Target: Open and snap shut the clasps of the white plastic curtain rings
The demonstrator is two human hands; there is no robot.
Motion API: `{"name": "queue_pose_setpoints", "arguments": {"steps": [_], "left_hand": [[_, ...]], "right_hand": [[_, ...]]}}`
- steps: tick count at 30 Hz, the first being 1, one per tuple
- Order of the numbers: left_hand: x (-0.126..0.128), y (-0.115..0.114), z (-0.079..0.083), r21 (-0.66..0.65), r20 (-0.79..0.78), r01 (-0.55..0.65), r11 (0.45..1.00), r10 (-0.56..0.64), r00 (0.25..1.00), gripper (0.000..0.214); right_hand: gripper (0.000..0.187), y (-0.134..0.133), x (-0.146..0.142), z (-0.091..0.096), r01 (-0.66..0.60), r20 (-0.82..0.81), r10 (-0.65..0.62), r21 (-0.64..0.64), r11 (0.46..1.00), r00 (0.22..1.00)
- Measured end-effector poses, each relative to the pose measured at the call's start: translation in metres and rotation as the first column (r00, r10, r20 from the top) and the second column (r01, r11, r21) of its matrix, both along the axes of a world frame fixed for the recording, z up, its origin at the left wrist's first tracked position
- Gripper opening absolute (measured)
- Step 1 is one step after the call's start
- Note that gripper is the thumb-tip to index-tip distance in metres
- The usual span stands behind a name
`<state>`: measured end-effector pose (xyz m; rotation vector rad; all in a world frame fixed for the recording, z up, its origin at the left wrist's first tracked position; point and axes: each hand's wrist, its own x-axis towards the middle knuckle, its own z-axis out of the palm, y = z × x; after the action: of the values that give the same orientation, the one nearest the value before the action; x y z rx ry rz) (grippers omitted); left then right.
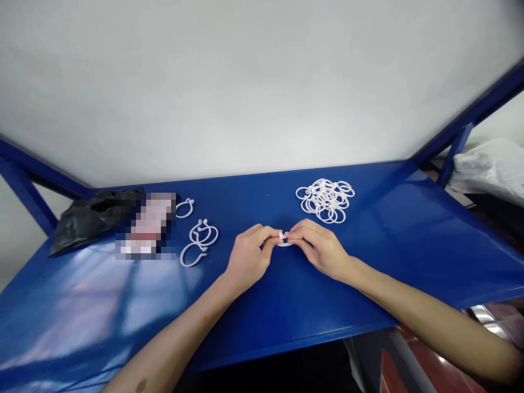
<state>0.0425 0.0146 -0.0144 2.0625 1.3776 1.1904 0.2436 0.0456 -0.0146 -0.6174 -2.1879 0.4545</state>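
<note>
Between my two hands is a white plastic ring (285, 244), mostly hidden by the fingers. My left hand (252, 254) pinches it from the left, and my right hand (319, 246) pinches it from the right, fingertips almost meeting. A small white end shows between the fingertips. To the left lie a few open white rings (203, 234) with knobbed ends, and another ring (184, 208) lies farther back. Behind my right hand is a pile of several white rings (325, 201), many of which look closed.
The blue table (262, 327) meets a pale wall (262, 93). At the left lie a black plastic bag (88, 218) and a pixelated oblong item (148, 224). Blue frame bars (454, 150) rise at both sides. A clear plastic bag (495, 166) is beyond the right edge.
</note>
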Motion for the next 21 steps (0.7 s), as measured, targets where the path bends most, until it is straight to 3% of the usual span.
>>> {"name": "queue_pose_setpoints", "arguments": {"steps": [3,6,10,12,15,17,21], "left_hand": [[-0.004,0.002,0.008,0.033,-0.085,0.033,0.999,-0.030,0.996,0.013],[-0.019,0.010,0.018,0.027,-0.282,0.002,1.000,0.006,0.959,0.021],[-0.057,0.026,0.027,-0.007,-0.594,-0.213,0.977,0.167,0.787,0.031],[-0.078,0.033,0.028,-0.016,-0.673,-0.323,0.946,0.228,0.703,0.037],[-0.104,0.038,0.024,-0.004,-0.754,-0.392,0.920,0.254,0.605,0.046],[-0.117,0.039,0.018,-0.031,-0.784,-0.382,0.924,0.214,0.582,0.048],[-0.133,0.042,0.007,-0.114,-0.755,-0.289,0.950,0.106,0.647,0.051]], "right_hand": [[0.012,0.006,0.002,0.005,0.058,0.046,-0.063,0.097,0.994,0.997],[0.013,0.020,0.013,0.016,0.200,0.129,-0.224,0.177,0.964,0.966],[0.018,0.048,0.058,0.030,0.512,0.217,-0.549,0.207,0.834,0.807],[0.018,0.062,0.087,0.033,0.599,0.273,-0.623,0.176,0.781,0.733],[0.018,0.078,0.123,0.032,0.672,0.380,-0.656,0.112,0.732,0.652],[0.016,0.083,0.136,0.028,0.697,0.473,-0.629,0.044,0.716,0.616],[0.014,0.085,0.139,0.022,0.725,0.597,-0.550,-0.078,0.685,0.584]]}}
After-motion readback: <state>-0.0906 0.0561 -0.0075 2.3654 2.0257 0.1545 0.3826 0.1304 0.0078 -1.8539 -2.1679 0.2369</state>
